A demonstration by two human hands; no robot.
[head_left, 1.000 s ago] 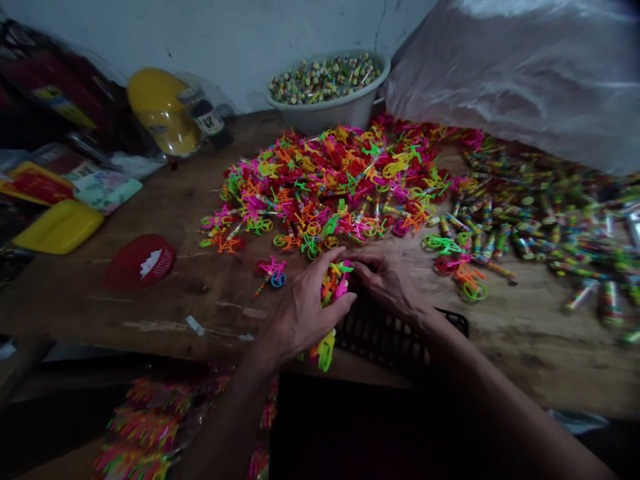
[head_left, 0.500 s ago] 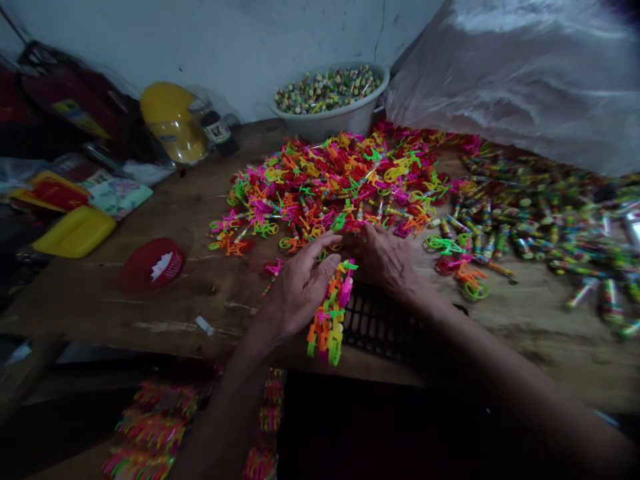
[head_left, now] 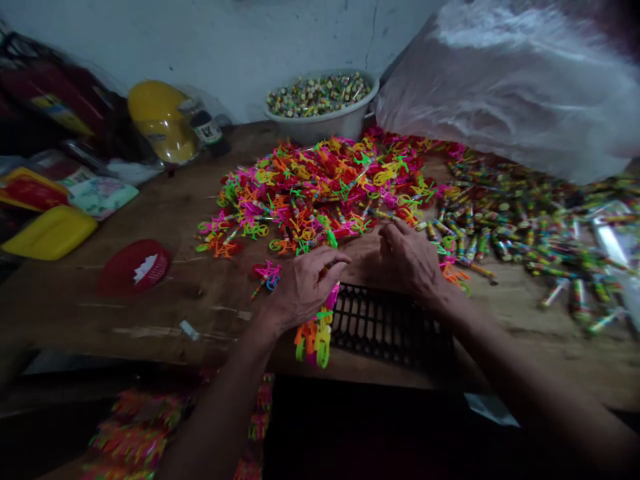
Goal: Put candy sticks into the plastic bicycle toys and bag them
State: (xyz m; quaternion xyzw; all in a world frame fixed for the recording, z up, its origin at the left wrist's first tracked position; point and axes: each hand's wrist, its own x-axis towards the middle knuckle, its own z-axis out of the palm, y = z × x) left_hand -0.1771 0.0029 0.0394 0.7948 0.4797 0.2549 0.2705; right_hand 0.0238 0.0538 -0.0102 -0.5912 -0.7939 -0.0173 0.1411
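Note:
My left hand (head_left: 305, 287) is closed, thumb against fingers, over the left end of a black slotted rack (head_left: 385, 327); a small thing shows at its fingertips, too small to name. Under and below that hand, a row of colourful plastic bicycle pieces (head_left: 315, 339) stands at the rack's left end. My right hand (head_left: 413, 260) has curled fingers above the rack's back right part, near the front edge of a large heap of bright bicycle pieces (head_left: 310, 187). What its fingertips hold, if anything, is hidden.
Behind the heap stands a bowl of patterned tubes (head_left: 323, 120). More tubes (head_left: 520, 213) lie at right beside a plastic bag (head_left: 500, 87). At left are a red basket (head_left: 160, 267), a yellow helmet (head_left: 163, 123) and a yellow object (head_left: 53, 233).
My right hand has moved right, away from my left hand, uncovering more of the rack. My left hand now covers the upper part of the bicycle row. The view has shifted slightly.

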